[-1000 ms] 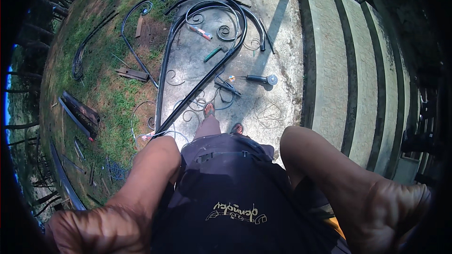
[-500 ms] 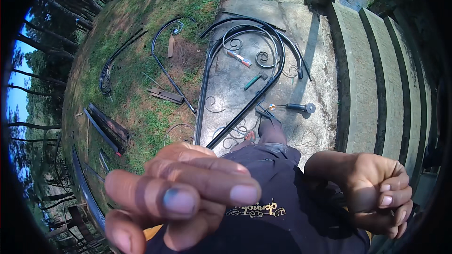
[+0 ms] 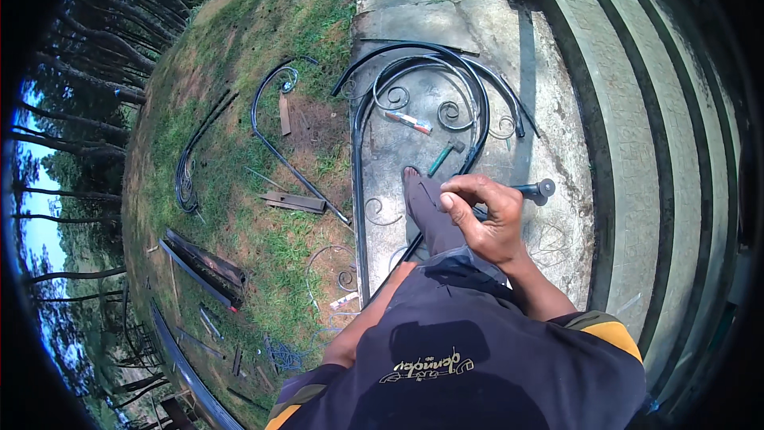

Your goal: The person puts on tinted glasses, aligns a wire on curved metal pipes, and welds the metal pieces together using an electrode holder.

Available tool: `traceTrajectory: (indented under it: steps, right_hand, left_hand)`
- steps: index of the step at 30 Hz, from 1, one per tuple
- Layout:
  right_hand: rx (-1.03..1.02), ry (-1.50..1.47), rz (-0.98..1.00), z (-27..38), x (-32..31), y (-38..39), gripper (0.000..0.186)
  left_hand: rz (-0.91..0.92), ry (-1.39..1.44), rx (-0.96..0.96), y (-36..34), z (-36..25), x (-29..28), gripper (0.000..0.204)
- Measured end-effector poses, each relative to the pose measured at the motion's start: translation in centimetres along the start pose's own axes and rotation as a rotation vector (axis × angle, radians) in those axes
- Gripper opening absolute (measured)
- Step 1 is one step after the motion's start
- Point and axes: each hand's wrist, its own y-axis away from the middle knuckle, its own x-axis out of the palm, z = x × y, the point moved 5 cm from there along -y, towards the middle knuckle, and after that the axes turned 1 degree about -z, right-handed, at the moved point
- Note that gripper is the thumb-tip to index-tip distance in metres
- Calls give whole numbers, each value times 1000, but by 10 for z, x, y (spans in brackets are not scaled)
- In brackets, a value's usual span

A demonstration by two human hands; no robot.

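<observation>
My right hand (image 3: 492, 219) is raised in front of my trouser leg (image 3: 439, 215), fingers curled and thumb close to the forefinger. Whatever it may hold is hidden. Just past it lies a dark cylindrical power tool (image 3: 533, 189) with a round disc at its end, partly covered by the hand. My left forearm (image 3: 372, 317) reaches forward beside my shirt, and the hand itself is out of sight behind the clothing. A green-handled hammer (image 3: 443, 159) rests on the concrete beyond my foot.
Large bent black tubes (image 3: 481, 95) and metal scrolls (image 3: 454, 115) spread over the concrete slab (image 3: 557, 103). A small long box (image 3: 408, 122) lies among them. On the grass to the left are a curved tube (image 3: 256, 115), brown steel pieces (image 3: 293, 202) and dark channels (image 3: 203, 267). Steps (image 3: 613, 111) line the right.
My left hand has dropped from close in front of the camera and gone out of sight. My right hand has moved left and farther forward, still curled. A foot has stepped forward.
</observation>
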Motion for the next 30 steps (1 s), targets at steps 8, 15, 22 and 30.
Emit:
traceTrajectory:
  steps: [8, 15, 22, 30]
  right_hand:
    - [-247, 288, 158, -92, 106, -90, 14]
    - [-221, 626, -8, -133, 131, -200, 16]
    - [172, 553, -172, -178, 120, -214, 16]
    - [1088, 788, -422, -318, 139, -60, 26]
  left_hand:
    - [164, -225, 8, -64, 65, -96, 35]
    - [116, -310, 271, -148, 51, -277, 38]
    - [97, -512, 499, -199, 4, -397, 51]
    - [436, -1148, 568, -300, 35, -402, 49]
